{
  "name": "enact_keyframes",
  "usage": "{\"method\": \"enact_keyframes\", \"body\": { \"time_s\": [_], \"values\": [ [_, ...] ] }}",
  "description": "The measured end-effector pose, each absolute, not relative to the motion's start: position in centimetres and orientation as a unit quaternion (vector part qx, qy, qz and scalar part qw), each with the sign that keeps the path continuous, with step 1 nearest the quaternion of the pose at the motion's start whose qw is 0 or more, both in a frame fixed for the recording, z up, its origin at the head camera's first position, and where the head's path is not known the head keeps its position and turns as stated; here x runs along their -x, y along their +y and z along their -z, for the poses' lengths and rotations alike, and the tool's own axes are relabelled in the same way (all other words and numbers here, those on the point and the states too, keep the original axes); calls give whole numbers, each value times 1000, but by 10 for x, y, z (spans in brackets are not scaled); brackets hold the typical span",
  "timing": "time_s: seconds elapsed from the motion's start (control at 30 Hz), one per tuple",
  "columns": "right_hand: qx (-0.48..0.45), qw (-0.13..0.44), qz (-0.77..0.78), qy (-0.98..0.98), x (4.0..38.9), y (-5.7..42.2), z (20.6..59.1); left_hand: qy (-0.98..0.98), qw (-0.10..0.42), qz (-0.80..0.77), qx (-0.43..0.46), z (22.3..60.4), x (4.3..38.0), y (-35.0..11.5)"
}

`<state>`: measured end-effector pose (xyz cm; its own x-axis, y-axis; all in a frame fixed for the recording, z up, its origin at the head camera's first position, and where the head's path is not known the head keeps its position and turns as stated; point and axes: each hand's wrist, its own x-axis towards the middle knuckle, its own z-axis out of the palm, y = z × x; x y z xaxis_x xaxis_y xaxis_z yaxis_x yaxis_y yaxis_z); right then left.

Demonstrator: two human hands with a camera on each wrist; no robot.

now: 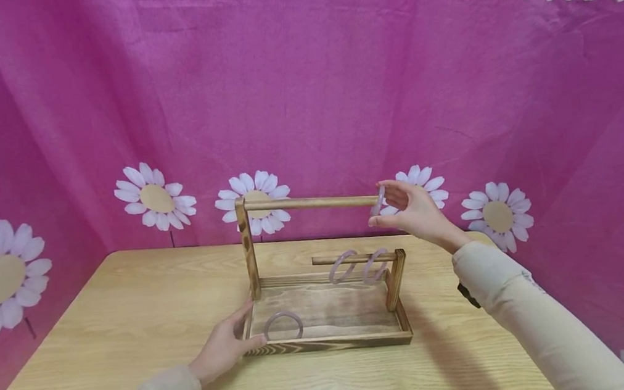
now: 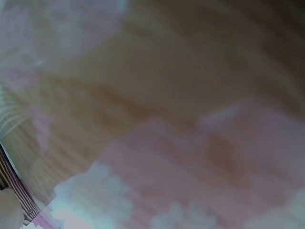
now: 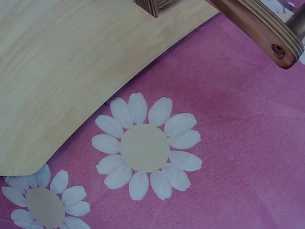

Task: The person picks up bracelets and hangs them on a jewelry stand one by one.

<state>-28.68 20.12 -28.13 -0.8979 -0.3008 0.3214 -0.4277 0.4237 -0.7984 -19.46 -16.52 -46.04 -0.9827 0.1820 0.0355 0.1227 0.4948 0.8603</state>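
Aloft, bangle (image 1: pixel 380 201) in right hand (image 1: pixel 420 211), by upper rod (image 1: pixel 315 203)

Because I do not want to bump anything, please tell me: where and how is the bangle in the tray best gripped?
Probably best at the exposed arc of the bangle, pinched from above: that curve shows free, while the tray's front wall hides its lower part and the left hand is close on its left side.

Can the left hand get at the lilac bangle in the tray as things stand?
Probably yes: the left hand holds the left end of the wooden tray, close to that bangle, and nothing covers it from above.
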Motion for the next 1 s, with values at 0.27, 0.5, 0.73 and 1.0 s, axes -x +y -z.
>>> {"method": "enact_keyframes", "body": {
  "time_s": [0.27, 0.5, 0.73, 1.0],
  "values": [
    [-198, 61, -480, -852, 292, 189, 273, 857, 34, -506, -88, 457, 193, -167],
    [-208, 55, -459, -862, 292, 180, 266, 854, 42, -511, -88, 459, 193, -167],
    [-223, 54, -448, -864, 291, 171, 261, 858, 37, -505, -88, 458, 194, -165],
    [-231, 56, -443, -865, 291, 162, 256, 860, 32, -502, -89, 459, 192, -165]
  ]
}}
